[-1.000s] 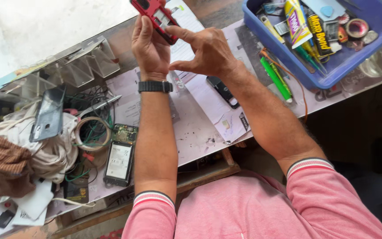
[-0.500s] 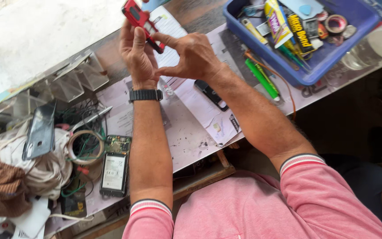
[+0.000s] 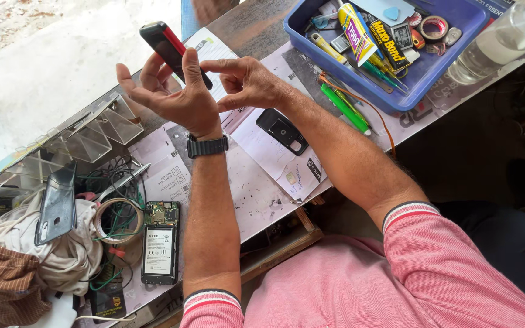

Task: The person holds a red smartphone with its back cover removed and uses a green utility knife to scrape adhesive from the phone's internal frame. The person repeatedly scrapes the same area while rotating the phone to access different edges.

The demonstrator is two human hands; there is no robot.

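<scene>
Your paper-covered wooden desk [image 3: 256, 194] spreads beneath both hands, and the blue plastic tray [image 3: 423, 73] of glue tubes, screwdrivers and tape rolls sits well off to the right of your right hand. Down along your left forearm lies a heap of cloth and tangled wires [image 3: 62, 255], with a dark phone back cover [image 3: 57, 203] resting on top of it. Just beside that forearm lies an opened smartphone [image 3: 160, 242], its circuit board and battery bare, so that one looks stripped and left unfinished. A clear bottle [image 3: 498, 41] stands at the tray's far corner.

Your left hand [image 3: 174, 97] is raised off the desk and closed around the small black-and-red bar phone [image 3: 172, 51], thumb laid up along its side and the phone tilted away from you. Your right hand [image 3: 247, 82] sits just beside it, fingers pinched at the phone's lower end; you seem to be working that edge, though I cannot tell whether anything is between the fingertips. A black wristwatch [image 3: 207, 146] bands your left wrist.

Just below your right hand, on the paper, lies a small black plastic cover with a camera opening [image 3: 282, 130]. Judging from that, the phone's back appears already off, and the work inside, plus refitting the cover, looks yet to be done. A green pen [image 3: 343, 108] lies near your right forearm.
</scene>
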